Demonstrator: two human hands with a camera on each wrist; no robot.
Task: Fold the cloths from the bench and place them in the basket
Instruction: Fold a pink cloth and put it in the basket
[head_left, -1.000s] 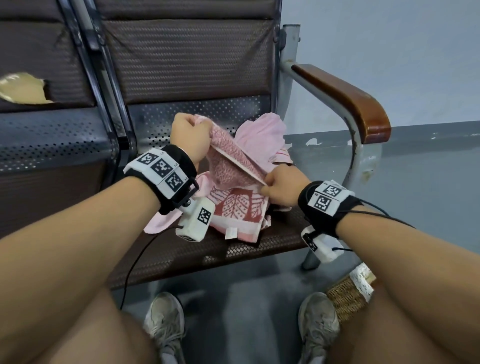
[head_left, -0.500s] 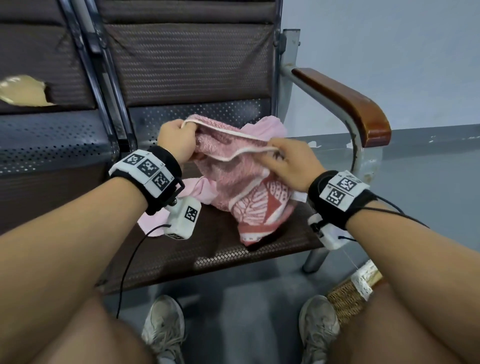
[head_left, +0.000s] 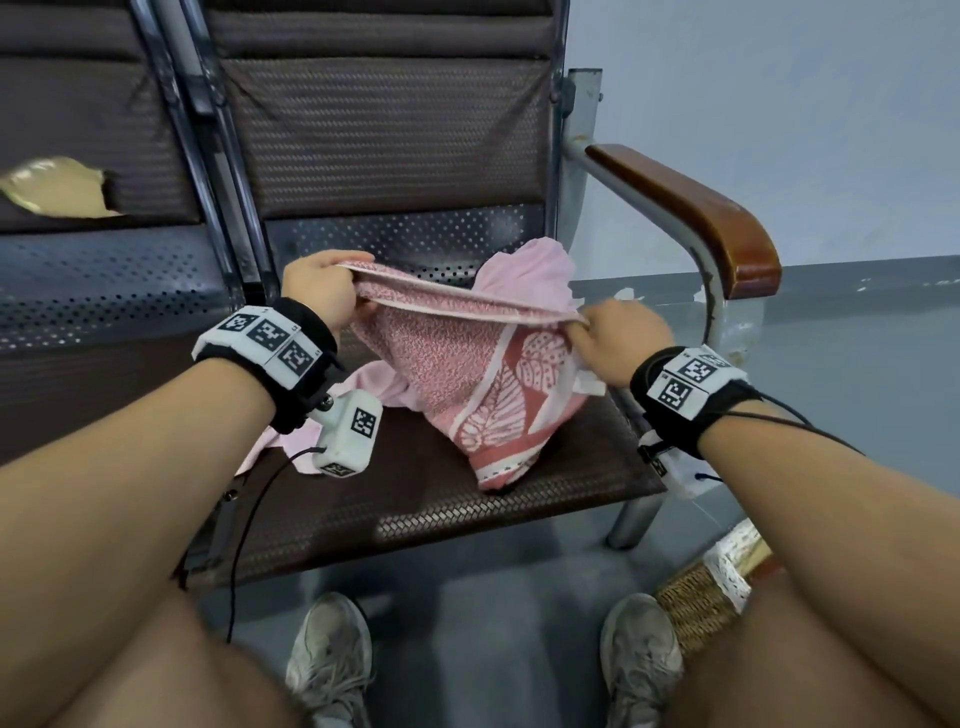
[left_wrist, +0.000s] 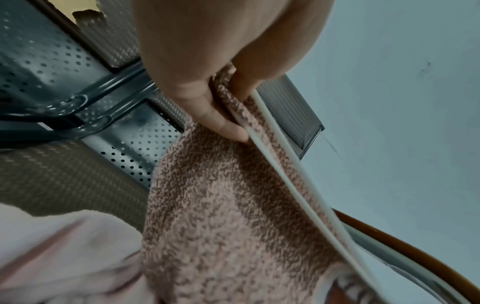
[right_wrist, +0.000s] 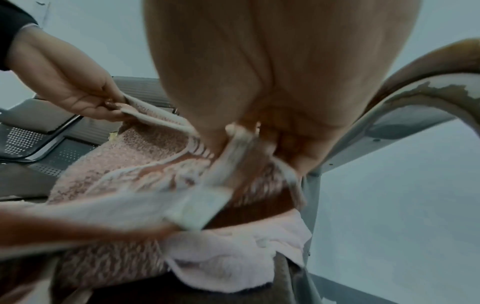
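Note:
A pink-and-red patterned towel with a leaf design hangs above the bench seat, stretched by its white-edged top between both hands. My left hand pinches its left corner. My right hand pinches the right corner. The towel's lower end sags onto the seat. A plain pale pink cloth lies crumpled on the seat behind and under the towel. A woven basket stands on the floor at lower right, partly hidden by my right leg.
The bench has a wooden armrest on a metal frame at the right. A second seat adjoins on the left, its backrest torn. My two shoes rest on the grey floor before the bench.
Both hands have lifted the towel off the pile and drawn apart, the right hand moving rightward, so the top edge is now stretched straight between them.

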